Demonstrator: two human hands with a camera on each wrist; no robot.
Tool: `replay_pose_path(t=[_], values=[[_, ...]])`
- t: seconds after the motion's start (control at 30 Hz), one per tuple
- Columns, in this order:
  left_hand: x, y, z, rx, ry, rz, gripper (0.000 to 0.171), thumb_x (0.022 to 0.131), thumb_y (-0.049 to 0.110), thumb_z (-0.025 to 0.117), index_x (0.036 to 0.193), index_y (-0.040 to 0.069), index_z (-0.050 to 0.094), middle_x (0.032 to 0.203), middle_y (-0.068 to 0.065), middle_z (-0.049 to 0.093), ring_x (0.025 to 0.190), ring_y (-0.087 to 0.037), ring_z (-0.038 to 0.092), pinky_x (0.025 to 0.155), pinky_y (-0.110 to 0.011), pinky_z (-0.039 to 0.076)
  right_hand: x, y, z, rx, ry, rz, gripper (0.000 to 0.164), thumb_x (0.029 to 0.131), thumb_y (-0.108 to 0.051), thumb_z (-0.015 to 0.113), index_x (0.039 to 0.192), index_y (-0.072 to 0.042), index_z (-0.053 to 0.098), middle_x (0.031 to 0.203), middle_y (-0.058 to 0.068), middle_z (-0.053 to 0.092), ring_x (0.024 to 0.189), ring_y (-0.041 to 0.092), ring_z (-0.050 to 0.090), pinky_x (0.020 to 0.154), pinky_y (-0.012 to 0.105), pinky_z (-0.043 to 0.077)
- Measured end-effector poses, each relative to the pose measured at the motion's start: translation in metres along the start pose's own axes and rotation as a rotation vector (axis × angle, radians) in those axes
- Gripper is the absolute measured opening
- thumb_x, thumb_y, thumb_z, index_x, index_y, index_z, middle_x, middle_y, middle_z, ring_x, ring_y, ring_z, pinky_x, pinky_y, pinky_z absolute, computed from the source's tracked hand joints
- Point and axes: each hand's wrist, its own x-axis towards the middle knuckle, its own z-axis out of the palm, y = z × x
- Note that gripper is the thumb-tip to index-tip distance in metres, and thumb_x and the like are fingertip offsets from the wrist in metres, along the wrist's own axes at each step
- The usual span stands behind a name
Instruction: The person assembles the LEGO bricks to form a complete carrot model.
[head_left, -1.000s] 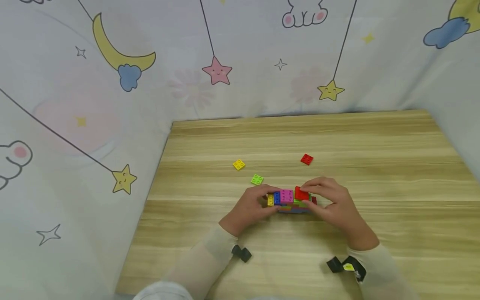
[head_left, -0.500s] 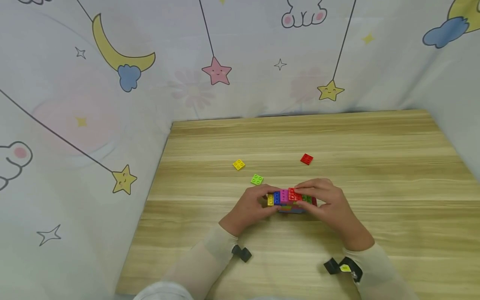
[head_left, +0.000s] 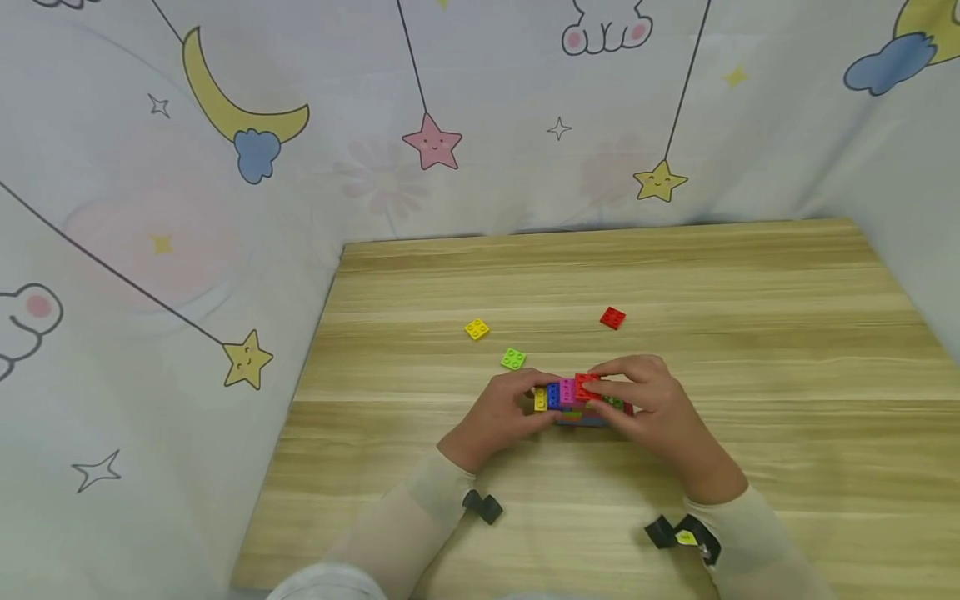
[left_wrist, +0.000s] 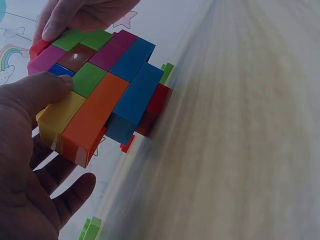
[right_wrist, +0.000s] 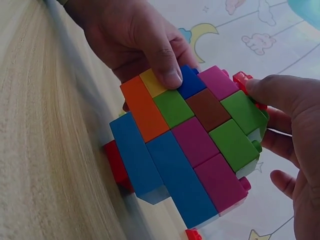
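A stacked wall of coloured toy building bricks (right_wrist: 192, 122) stands on the wooden table, showing blue, purple, green, brown, orange and yellow faces. My left hand (head_left: 498, 414) grips its left end, the thumb on the near face and fingers behind. My right hand (head_left: 663, 404) pinches a flat red brick (head_left: 584, 387) between thumb and fingers at the top of the wall, overlapping the pink brick (head_left: 567, 391). In the right wrist view, the right thumb partly covers that red brick. I cannot tell whether it is fully seated.
Behind the wall, a yellow brick (head_left: 477, 329), a lime green brick (head_left: 513, 359) and a red brick (head_left: 612, 317) lie loose on the table (head_left: 787, 350). A white cloth printed with moons and stars hangs beyond the table's far edge.
My right hand has shifted left with the red brick, from above the green part to beside and partly over the pink brick. The left hand stays in place.
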Motion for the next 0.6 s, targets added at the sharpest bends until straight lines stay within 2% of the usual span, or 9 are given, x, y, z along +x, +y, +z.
replay_pose_path(t=[0.17, 0.33, 0.43, 0.53, 0.6], values=[[0.0001, 0.0004, 0.0003, 0.007, 0.001, -0.006, 0.042, 0.089, 0.015, 0.084, 0.129, 0.016, 0.07, 0.118, 0.006, 0.072, 0.098, -0.005, 0.064, 0.084, -0.032, 0.059, 0.0002, -0.0019, -0.001, -0.03, -0.002, 0.014, 0.039, 0.099, -0.044, 0.069, 0.101, -0.009, 0.084, 0.108, 0.004, 0.075, 0.095, 0.023, 0.067, 0.093, 0.037, 0.041], [0.0006, 0.0, 0.001, 0.015, 0.001, -0.007, 0.043, 0.089, 0.014, 0.084, 0.129, 0.016, 0.07, 0.119, 0.005, 0.072, 0.099, -0.005, 0.064, 0.084, -0.03, 0.058, -0.0011, -0.0013, -0.0023, -0.028, -0.027, 0.032, 0.03, 0.097, -0.037, 0.075, 0.102, -0.009, 0.083, 0.109, 0.004, 0.075, 0.097, 0.023, 0.067, 0.093, 0.038, 0.04], [0.0008, -0.0005, 0.0012, 0.013, 0.002, -0.006, 0.043, 0.089, 0.014, 0.084, 0.129, 0.016, 0.07, 0.119, 0.005, 0.072, 0.099, -0.005, 0.064, 0.084, -0.031, 0.059, -0.0009, -0.002, -0.0031, -0.018, -0.065, 0.056, 0.021, 0.087, -0.023, 0.086, 0.103, -0.01, 0.083, 0.111, 0.003, 0.074, 0.1, 0.023, 0.067, 0.095, 0.038, 0.04], [0.0009, -0.0009, 0.0013, 0.008, 0.0, -0.006, 0.043, 0.089, 0.014, 0.084, 0.129, 0.016, 0.07, 0.12, 0.006, 0.072, 0.1, -0.004, 0.064, 0.085, -0.032, 0.059, 0.0, -0.0036, -0.0042, -0.02, -0.091, 0.087, 0.029, 0.075, -0.011, 0.092, 0.102, -0.01, 0.083, 0.111, 0.003, 0.074, 0.101, 0.023, 0.067, 0.096, 0.039, 0.04], [0.0011, -0.0003, 0.001, 0.003, -0.002, -0.006, 0.043, 0.089, 0.014, 0.084, 0.13, 0.017, 0.07, 0.12, 0.006, 0.072, 0.1, -0.005, 0.064, 0.085, -0.032, 0.059, 0.0003, -0.0043, -0.0047, -0.031, -0.095, 0.099, 0.032, 0.072, -0.008, 0.092, 0.102, -0.01, 0.083, 0.111, 0.002, 0.075, 0.102, 0.023, 0.068, 0.095, 0.04, 0.04]])
